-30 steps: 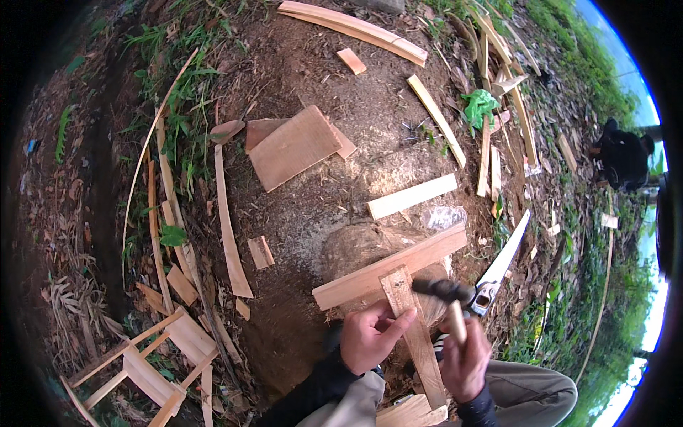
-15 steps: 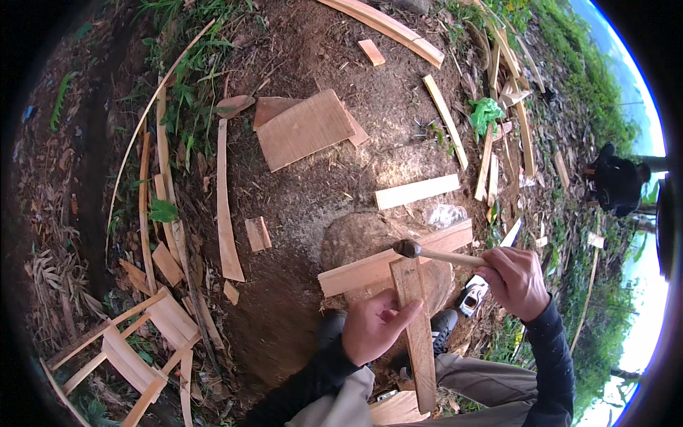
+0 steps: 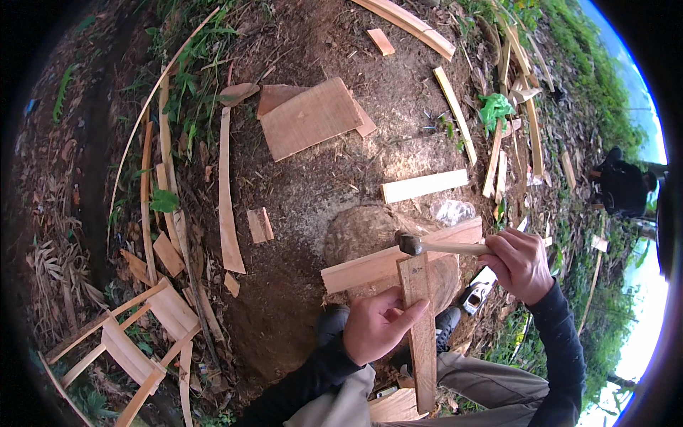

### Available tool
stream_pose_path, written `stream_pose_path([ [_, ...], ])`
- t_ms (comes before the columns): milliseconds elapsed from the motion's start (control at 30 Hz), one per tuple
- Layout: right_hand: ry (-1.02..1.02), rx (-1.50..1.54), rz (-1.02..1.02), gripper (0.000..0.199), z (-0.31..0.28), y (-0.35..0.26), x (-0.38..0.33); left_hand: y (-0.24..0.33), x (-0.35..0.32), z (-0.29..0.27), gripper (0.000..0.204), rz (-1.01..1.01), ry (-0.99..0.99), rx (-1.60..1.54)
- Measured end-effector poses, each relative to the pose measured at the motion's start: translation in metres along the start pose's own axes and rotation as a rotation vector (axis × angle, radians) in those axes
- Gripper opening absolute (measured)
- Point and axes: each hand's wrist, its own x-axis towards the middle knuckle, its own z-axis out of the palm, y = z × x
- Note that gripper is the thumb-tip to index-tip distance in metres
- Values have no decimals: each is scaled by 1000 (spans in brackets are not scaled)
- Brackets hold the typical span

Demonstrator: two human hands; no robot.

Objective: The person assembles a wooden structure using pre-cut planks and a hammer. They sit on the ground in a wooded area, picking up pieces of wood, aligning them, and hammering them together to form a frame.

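Observation:
My left hand [image 3: 380,324] is closed around a long wooden plank [image 3: 423,341], thumb on its face. My right hand [image 3: 521,265] grips the wooden handle of a hammer [image 3: 455,248]. The dark hammer head [image 3: 409,243] is at the plank's upper end; whether they touch I cannot tell. Behind that end, a wooden board [image 3: 356,270] lies crosswise over a large rounded brown block [image 3: 356,229], stump or stone. Part of the board is hidden by the plank and hammer.
A white and black tool [image 3: 478,293] lies beside my shoe. A pale wood strip [image 3: 425,186] is beyond the block, and flat wooden sheets [image 3: 313,119] lie farther off. At lower left sits a slatted wooden frame [image 3: 135,354]. A person in dark clothes [image 3: 625,183] is at far right.
The view has shifted slightly, so the ground pieces sit a little differently in the picture. Both hands keep their holds, and the hammer head remains by the plank's upper end.

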Motion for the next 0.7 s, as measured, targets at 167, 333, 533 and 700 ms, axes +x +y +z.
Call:
stream_pose_path([
  [167,-27,42,-1,23,3,7,3,0,-2,0,30,6,18,7],
  [333,-21,47,-24,23,6,13,5,2,-1,-2,26,-28,-22,11],
  [533,-54,30,-61,23,-2,17,11,-11,-2,3,29,18,35,-29],
  [700,-32,-13,-71,20,-6,15,12,-3,0,1,30,38,25,25],
])
